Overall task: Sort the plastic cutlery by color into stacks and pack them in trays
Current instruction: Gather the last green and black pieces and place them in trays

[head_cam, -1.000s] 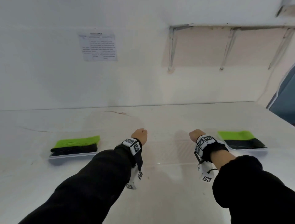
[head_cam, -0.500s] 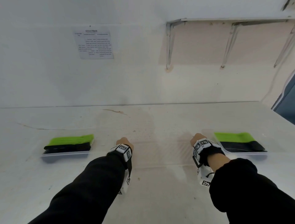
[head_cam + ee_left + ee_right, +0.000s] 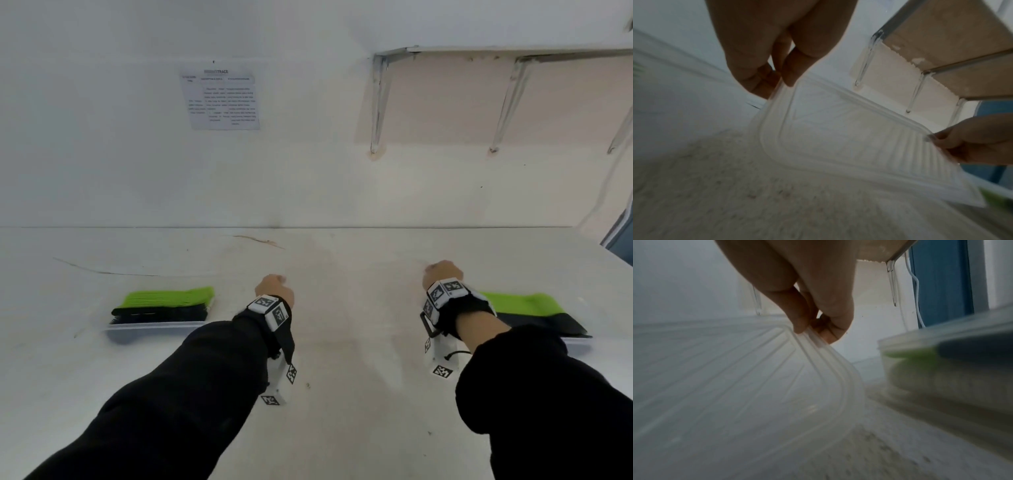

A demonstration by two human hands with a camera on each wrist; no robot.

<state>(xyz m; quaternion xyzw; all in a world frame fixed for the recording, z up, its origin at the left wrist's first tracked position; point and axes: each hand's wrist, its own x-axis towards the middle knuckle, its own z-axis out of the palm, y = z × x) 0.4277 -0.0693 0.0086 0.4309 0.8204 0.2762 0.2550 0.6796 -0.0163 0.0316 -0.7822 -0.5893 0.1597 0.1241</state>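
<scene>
Both hands pinch opposite ends of a clear ribbed plastic lid (image 3: pixel 849 138): left hand (image 3: pixel 274 291) at nine o'clock, right hand (image 3: pixel 442 274) at three. They now sit a little farther up the white table (image 3: pixel 325 428) than a second ago. Green and black plastic cutlery (image 3: pixel 164 305) lies stacked in clear trays at far nine and three, so sorting looks done; lidding likely remains.

Black sleeves (image 3: pixel 191 387), tagged white wrist cameras (image 3: pixel 270 310)
</scene>
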